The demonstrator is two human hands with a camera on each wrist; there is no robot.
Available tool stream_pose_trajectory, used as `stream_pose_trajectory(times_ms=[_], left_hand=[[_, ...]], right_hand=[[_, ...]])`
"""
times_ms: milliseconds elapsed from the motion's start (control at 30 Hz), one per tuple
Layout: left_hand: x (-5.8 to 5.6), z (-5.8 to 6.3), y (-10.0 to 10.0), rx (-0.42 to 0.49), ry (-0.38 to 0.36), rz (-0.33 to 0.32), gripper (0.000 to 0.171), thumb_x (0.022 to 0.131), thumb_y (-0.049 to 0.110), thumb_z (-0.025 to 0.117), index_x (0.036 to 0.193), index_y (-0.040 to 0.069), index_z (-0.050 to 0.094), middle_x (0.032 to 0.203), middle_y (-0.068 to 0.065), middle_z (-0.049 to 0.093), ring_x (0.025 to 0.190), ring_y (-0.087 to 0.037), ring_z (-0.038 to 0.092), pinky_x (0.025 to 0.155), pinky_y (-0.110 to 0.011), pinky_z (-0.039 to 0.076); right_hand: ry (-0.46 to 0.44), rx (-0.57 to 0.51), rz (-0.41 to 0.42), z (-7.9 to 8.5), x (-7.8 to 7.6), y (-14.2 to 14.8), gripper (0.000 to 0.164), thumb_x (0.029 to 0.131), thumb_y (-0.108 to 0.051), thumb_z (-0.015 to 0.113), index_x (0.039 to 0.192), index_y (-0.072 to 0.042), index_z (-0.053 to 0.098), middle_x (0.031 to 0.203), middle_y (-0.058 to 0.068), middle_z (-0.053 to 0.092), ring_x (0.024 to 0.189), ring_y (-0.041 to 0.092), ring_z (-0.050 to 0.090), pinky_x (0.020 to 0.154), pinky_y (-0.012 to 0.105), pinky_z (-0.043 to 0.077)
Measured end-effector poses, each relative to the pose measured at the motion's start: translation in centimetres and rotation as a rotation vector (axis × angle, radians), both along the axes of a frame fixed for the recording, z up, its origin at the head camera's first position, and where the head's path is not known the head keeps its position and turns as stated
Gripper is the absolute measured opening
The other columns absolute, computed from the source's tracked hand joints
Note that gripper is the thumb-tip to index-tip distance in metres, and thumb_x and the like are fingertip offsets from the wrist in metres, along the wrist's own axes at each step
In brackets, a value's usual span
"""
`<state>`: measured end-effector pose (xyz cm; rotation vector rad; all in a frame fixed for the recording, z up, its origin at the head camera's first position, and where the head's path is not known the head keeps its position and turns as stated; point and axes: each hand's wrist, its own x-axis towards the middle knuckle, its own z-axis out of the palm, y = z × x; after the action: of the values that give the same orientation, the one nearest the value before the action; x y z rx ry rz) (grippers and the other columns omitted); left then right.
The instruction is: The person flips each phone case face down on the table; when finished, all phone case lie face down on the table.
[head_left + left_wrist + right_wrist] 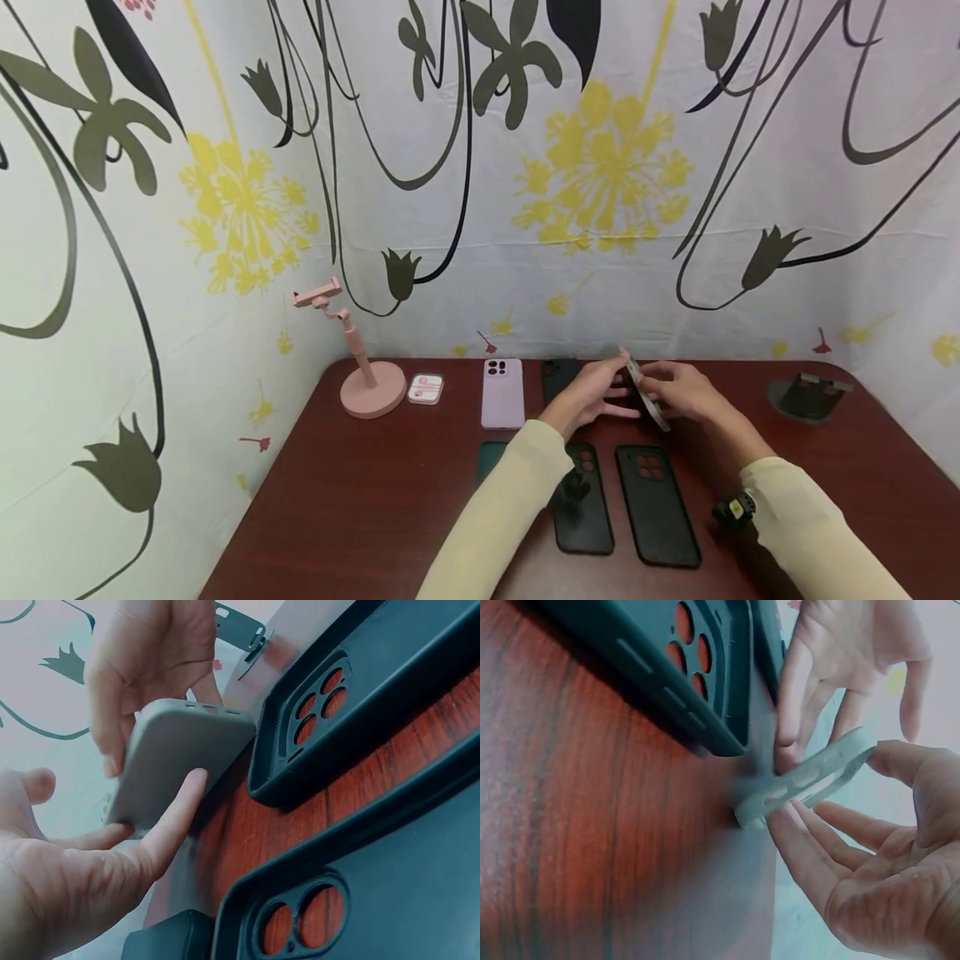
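A grey phone case (pixel 649 402) stands tilted on its edge above the back right of the table. My right hand (pixel 684 390) pinches it, thumb at one edge and fingers at the other, as the right wrist view shows. My left hand (pixel 588 393) is on the case's other side. In the left wrist view, its extended fingers (pixel 174 821) touch the flat back of the case, with the thumb held apart. Nearest the hands lie a dark case (pixel 558 377), partly behind the left hand, and two black phone cases, one (pixel 587 508) left of the other (pixel 660 508).
A lilac phone case (pixel 502 400) lies left of the hands; a teal one (pixel 491 458) is partly under the left sleeve. Farther left are a pink phone stand (pixel 372 390) and a small white square box (pixel 425 389). A dark folding stand (pixel 810 397) stands at the right.
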<state>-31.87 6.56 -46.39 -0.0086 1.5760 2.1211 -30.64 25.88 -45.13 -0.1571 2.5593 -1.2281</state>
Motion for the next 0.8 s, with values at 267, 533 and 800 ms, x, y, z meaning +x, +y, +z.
stream_pose_trajectory(times_ms=[267,533,800], left_hand=[[0.1,0.2,0.9,-0.018,0.015,-0.085,0.065,0.106,0.052,0.061,0.159,0.019,0.046,0.169,-0.016,0.036,0.155,-0.039,0.041,0.102,-0.066,0.058],[0.9,-0.4,1.4,0.009,-0.016,-0.098,0.059,0.107,0.05,0.059,0.157,0.02,0.048,0.164,-0.013,0.044,0.154,-0.035,0.042,0.1,-0.07,0.057],[1.4,-0.3,2.3,-0.013,-0.076,-0.088,0.056,0.106,0.054,0.058,0.154,0.024,0.053,0.167,-0.011,0.04,0.157,-0.034,0.036,0.096,-0.069,0.06]], right_hand=[[-0.004,-0.047,0.006,0.5,0.1,0.3,0.068,0.112,-0.042,0.048,0.162,0.003,0.035,0.154,0.039,0.044,0.135,0.051,0.056,0.083,0.047,0.068],[-0.039,-0.167,0.005,-0.4,0.4,0.6,0.066,0.114,-0.039,0.042,0.164,0.001,0.029,0.154,0.04,0.041,0.129,0.047,0.059,0.081,0.049,0.068],[-0.042,-0.228,-0.017,-0.3,0.3,2.0,0.059,0.115,-0.034,0.044,0.162,0.0,0.034,0.15,0.041,0.044,0.109,0.032,0.071,0.078,0.051,0.068]])
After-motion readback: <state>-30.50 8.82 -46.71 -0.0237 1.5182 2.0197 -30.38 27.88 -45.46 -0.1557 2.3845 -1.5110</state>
